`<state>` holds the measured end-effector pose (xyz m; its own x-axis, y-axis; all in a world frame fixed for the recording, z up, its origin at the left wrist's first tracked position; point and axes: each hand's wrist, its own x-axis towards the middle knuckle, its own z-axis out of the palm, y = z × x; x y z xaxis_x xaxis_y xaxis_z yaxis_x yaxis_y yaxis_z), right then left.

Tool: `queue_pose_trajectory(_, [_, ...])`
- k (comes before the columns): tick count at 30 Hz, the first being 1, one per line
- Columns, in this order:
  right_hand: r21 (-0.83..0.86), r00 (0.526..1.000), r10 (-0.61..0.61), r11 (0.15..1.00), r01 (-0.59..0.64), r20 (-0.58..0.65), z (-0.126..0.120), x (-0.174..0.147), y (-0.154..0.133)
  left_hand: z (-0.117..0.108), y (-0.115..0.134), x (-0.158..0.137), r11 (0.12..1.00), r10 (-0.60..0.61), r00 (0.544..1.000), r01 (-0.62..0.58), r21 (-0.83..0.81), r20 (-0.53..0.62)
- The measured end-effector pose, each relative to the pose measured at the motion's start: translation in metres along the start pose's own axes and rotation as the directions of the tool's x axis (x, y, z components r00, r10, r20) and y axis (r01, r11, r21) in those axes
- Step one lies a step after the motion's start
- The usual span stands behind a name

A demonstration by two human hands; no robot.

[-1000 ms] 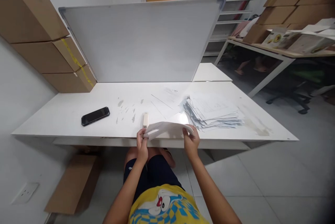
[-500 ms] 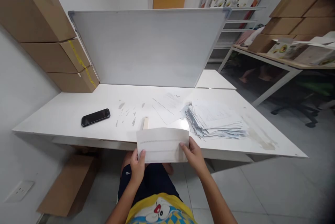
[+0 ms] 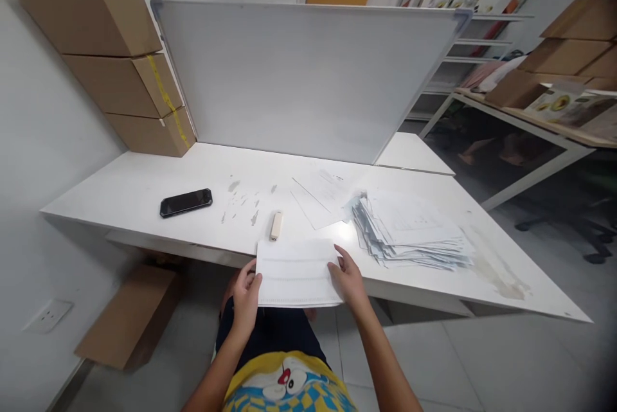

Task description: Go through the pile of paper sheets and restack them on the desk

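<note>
Several white paper sheets [image 3: 297, 274] with faint printed lines lie flat across the desk's front edge, partly over my lap. My left hand [image 3: 248, 290] grips their left edge, thumb on top. At the right edge, my right hand [image 3: 346, 274] pinches them between thumb and fingers. Just beyond the sheets lies a small cream oblong object, perhaps a stapler [image 3: 276, 225]. To the right is a thick, uneven stack of papers [image 3: 409, 225]. A few loose sheets [image 3: 318, 197] are spread left of that stack.
A black phone [image 3: 186, 203] lies on the left of the white desk [image 3: 144, 180]. Cardboard boxes [image 3: 120, 84] are piled at the back left. A whiteboard [image 3: 303, 78] stands along the back. Below the desk sits another cardboard box [image 3: 128, 319].
The sheets have been lowered and tilted flatter, so the cream object behind them shows fully. Both hands keep hold of the edges. The camera view has shifted slightly left.
</note>
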<state>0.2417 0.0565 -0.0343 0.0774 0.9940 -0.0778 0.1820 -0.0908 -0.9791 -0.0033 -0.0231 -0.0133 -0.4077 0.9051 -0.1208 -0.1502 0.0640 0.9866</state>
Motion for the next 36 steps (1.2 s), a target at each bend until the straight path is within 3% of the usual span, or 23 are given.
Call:
queue_pose_trajectory(5, [0.037, 0.997, 0.022, 0.999, -0.019, -0.073, -0.006, 0.002, 0.01, 0.005, 0.001, 0.008, 0.997, -0.017, 0.999, 0.014, 0.073, 0.032])
queue_pose_trajectory(14, [-0.181, 0.983, -0.001, 0.983, -0.032, -0.182, -0.013, 0.013, -0.011, 0.009, 0.005, 0.024, 0.99, 0.015, 0.995, -0.029, 0.141, 0.096])
queue_pose_trajectory(18, [-0.264, 0.976, -0.123, 0.962, 0.072, -0.18, -0.01, 0.005, -0.017, 0.01, -0.003, 0.02, 0.988, 0.011, 0.995, -0.025, 0.151, 0.095])
queue_pose_trajectory(21, [-0.381, 0.914, -0.344, 0.892, 0.245, -0.215, 0.004, -0.006, -0.04, 0.014, -0.003, 0.022, 0.986, 0.033, 0.996, -0.046, 0.161, 0.082])
queue_pose_trajectory(23, [-0.417, 0.856, -0.492, 0.82, 0.394, -0.159, 0.021, -0.015, -0.063, 0.018, -0.001, 0.027, 0.98, 0.054, 0.996, -0.067, 0.19, 0.073])
queue_pose_trajectory(25, [-0.401, 0.806, -0.593, 0.739, 0.541, -0.005, 0.043, -0.02, -0.085, 0.022, 0.002, 0.034, 0.971, 0.069, 0.995, -0.083, 0.226, 0.073])
queue_pose_trajectory(29, [-0.406, 0.702, -0.639, 0.578, 0.708, 0.313, 0.09, -0.012, -0.105, 0.027, 0.007, 0.049, 0.967, 0.108, 0.991, -0.122, 0.223, 0.074])
queue_pose_trajectory(32, [-0.48, 0.694, -0.593, 0.508, 0.716, 0.408, 0.112, 0.007, -0.099, 0.026, 0.008, 0.056, 0.971, 0.102, 0.992, -0.116, 0.21, 0.075])
queue_pose_trajectory(36, [-0.544, 0.712, -0.583, 0.478, 0.69, 0.391, 0.121, 0.024, -0.086, 0.02, 0.005, 0.061, 0.963, 0.083, 0.989, -0.111, 0.246, 0.121])
